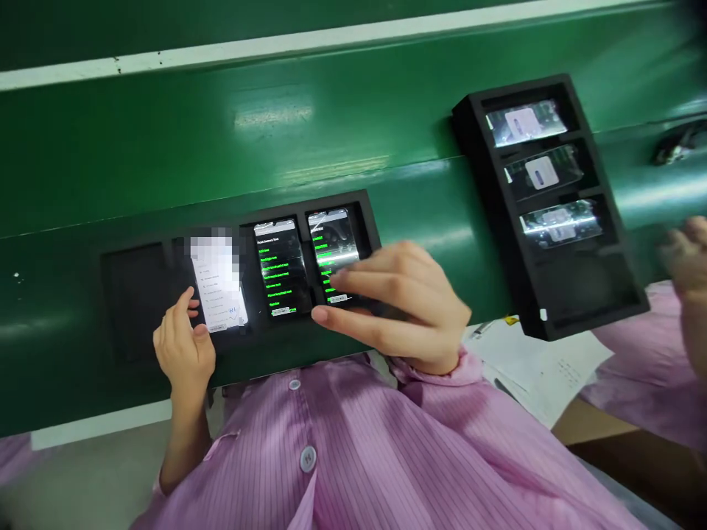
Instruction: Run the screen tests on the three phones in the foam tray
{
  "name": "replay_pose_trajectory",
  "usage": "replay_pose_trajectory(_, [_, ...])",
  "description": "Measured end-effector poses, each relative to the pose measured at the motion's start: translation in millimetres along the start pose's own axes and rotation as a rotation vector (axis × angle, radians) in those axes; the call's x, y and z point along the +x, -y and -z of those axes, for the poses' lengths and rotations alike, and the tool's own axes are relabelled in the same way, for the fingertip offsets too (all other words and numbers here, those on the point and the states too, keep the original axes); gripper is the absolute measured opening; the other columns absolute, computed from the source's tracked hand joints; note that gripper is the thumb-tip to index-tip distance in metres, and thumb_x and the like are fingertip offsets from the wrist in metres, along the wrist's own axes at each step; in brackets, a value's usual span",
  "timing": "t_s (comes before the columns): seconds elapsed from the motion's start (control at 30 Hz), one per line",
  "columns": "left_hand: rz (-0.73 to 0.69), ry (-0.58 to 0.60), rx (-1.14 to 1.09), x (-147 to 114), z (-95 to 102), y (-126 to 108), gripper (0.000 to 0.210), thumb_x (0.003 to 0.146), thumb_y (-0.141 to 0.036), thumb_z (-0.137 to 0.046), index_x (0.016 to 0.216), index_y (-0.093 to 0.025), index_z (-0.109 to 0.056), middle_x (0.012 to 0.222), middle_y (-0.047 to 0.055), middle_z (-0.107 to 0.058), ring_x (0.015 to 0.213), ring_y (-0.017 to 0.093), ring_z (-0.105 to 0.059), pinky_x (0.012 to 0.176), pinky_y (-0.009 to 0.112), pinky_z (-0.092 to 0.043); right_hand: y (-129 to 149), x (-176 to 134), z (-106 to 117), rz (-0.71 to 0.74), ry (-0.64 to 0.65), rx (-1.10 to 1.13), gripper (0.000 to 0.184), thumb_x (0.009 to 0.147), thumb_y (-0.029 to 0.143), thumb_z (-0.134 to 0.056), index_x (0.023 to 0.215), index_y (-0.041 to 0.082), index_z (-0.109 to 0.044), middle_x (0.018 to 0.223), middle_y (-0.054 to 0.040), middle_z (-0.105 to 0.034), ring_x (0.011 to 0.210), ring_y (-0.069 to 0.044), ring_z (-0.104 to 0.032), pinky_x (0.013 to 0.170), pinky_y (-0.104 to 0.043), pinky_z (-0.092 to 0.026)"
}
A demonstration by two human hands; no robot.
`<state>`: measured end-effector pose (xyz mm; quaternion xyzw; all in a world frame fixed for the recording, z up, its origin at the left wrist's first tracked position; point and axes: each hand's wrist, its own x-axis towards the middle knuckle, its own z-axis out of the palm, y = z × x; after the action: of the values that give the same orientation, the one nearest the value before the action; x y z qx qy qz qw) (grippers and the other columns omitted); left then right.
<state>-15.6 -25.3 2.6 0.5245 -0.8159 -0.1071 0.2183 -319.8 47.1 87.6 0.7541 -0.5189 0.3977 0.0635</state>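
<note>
A black foam tray (367,221) lies in front of me on the green bench. One phone (218,287) in it shows a lit white screen, partly blurred out, and sits at a slight angle. My left hand (184,342) is at its lower left edge, fingers half bent and thumb apart; I cannot tell whether it touches. The middle phone (279,269) and the right phone (331,239) show green text lines on black. Over the right phone's lower part reaches my right hand (403,302), fingers apart, a fingertip at the screen and the thumb near its lower left corner.
At the right, a second black tray (486,177) holds three phones with small light boxes on their screens. Papers (546,368) lie below it. Another person's hand (690,258) and pink sleeve (652,353) are at the right edge. The tray's leftmost slot (138,302) is dark.
</note>
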Motion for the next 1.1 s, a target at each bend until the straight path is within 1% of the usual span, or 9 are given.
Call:
replay_pose_trajectory(0.1, [-0.023,-0.016,0.003,-2.0,-1.1,2.9,0.072,0.107,-0.057,-0.013,0.134,-0.010,-0.061,0.109,0.015,-0.067,0.095,0.028,-0.062,0.081,0.037,-0.041,-14.7,-43.4,-23.3,-0.007,-0.162,-0.061,0.025,0.100,0.014,-0.051,0.111,0.027,-0.070,0.089,0.0007,-0.066,0.073,-0.015,-0.062,0.065,-0.033,-0.048])
replay_pose_trajectory(0.23, [-0.084,0.121,0.120,1.5,1.0,6.7,0.083,0.101,-0.072,-0.014,0.135,-0.015,-0.065,0.124,0.020,-0.057,0.106,0.034,-0.058,0.091,0.046,-0.041,-39.3,-88.1,-34.8,-0.383,-0.275,-0.154,0.027,0.097,0.010,-0.051,0.109,0.024,-0.070,0.088,-0.0030,-0.067,0.079,-0.020,-0.062,0.072,-0.037,-0.047])
replay_pose_trajectory(0.3, [-0.151,0.125,0.135,1.9,2.4,6.9,0.089,0.097,-0.078,-0.012,0.141,-0.018,-0.061,0.140,0.023,-0.043,0.123,0.042,-0.048,0.102,0.056,-0.037,-40.6,-94.6,-33.0,-0.452,-0.280,-0.157,0.020,0.099,0.019,-0.053,0.109,0.024,-0.070,0.092,-0.0045,-0.068,0.084,-0.023,-0.062,0.077,-0.039,-0.047])
replay_pose_trajectory(0.4, [-0.234,0.013,0.119,-3.4,0.9,1.5,0.088,0.097,-0.077,-0.014,0.148,-0.017,-0.054,0.151,0.025,-0.030,0.137,0.047,-0.033,0.111,0.067,-0.021,-33.5,-92.7,-33.3,-0.394,-0.163,-0.140,0.031,0.106,0.038,-0.044,0.110,0.021,-0.070,0.101,-0.0081,-0.066,0.092,-0.025,-0.061,0.081,-0.043,-0.045])
replay_pose_trajectory(0.5, [-0.231,-0.018,0.090,-12.7,-6.4,-16.5,0.084,0.099,-0.074,-0.014,0.147,-0.018,-0.055,0.148,0.024,-0.035,0.136,0.044,-0.036,0.113,0.069,-0.014,-27.0,-89.2,-39.5,-0.292,-0.026,-0.168,0.048,0.109,0.046,-0.031,0.107,0.021,-0.072,0.110,-0.0102,-0.063,0.098,-0.026,-0.059,0.083,-0.044,-0.042])
replay_pose_trajectory(0.6, [-0.180,0.046,0.108,-19.3,-14.5,-45.6,0.082,0.099,-0.075,-0.013,0.145,-0.023,-0.057,0.153,0.023,-0.032,0.138,0.045,-0.034,0.111,0.073,-0.010,-23.4,-89.7,-43.3,-0.285,0.032,-0.230,0.053,0.109,0.048,-0.028,0.107,0.024,-0.075,0.117,-0.0094,-0.061,0.102,-0.027,-0.057,0.087,-0.046,-0.039])
replay_pose_trajectory(0.77, [-0.082,0.259,0.117,-18.1,-14.3,-83.8,0.067,0.100,-0.072,-0.025,0.147,-0.033,-0.054,0.166,0.019,0.000,0.147,0.052,-0.011,0.103,0.085,-0.008,-15.8,-94.6,-38.5,-0.456,0.122,-0.297,0.067,0.106,0.061,-0.019,0.115,0.029,-0.076,0.143,-0.0131,-0.043,0.124,-0.038,-0.042,0.101,-0.060,-0.032])
replay_pose_trajectory(0.9, [-0.082,0.349,0.134,-5.0,-13.3,-92.1,0.047,0.102,-0.058,-0.045,0.142,-0.037,-0.059,0.163,0.019,-0.009,0.147,0.048,-0.014,0.104,0.085,-0.011,-17.5,-89.4,-39.4,-0.522,0.220,-0.312,0.065,0.105,0.061,-0.019,0.109,0.034,-0.078,0.154,-0.0073,-0.029,0.133,-0.040,-0.032,0.108,-0.068,-0.021])
replay_pose_trajectory(1.1, [-0.079,0.291,0.078,14.4,-19.0,-89.1,0.061,0.105,-0.062,-0.020,0.139,-0.034,-0.062,0.158,0.022,-0.020,0.146,0.047,-0.017,0.104,0.085,-0.009,-29.8,-75.6,-39.3,-0.566,0.253,-0.308,0.052,0.106,0.054,-0.028,0.114,0.037,-0.076,0.161,-0.0012,-0.019,0.136,-0.039,-0.028,0.112,-0.068,-0.017])
